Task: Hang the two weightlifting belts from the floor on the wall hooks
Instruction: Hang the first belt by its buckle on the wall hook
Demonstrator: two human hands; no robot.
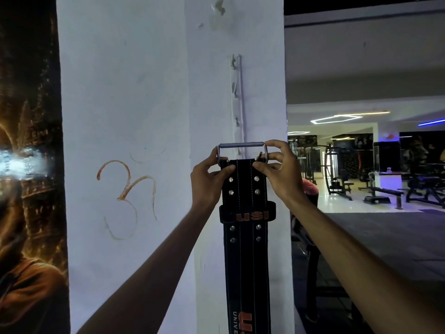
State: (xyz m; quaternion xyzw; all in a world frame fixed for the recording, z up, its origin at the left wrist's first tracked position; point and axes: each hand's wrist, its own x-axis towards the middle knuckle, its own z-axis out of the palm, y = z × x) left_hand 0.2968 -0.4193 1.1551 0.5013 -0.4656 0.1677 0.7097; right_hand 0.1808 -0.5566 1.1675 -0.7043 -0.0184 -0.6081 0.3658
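Just white pillar (149,92), dim gym behind

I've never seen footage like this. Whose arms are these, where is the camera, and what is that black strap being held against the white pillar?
There is no machine here: a person wears a camera on the head, so you see their own two arms reaching forward. The black strap is a weightlifting belt with studs and orange lettering, hanging downward. The left hand and the right hand pinch its top end, just under the metal buckle. They hold it against a white pillar, where a vertical strip of small wall hooks is fixed; the buckle is at the strip's lower end. A gym with benches and machines lies to the right. Whether the buckle is already on a hook cannot be told.
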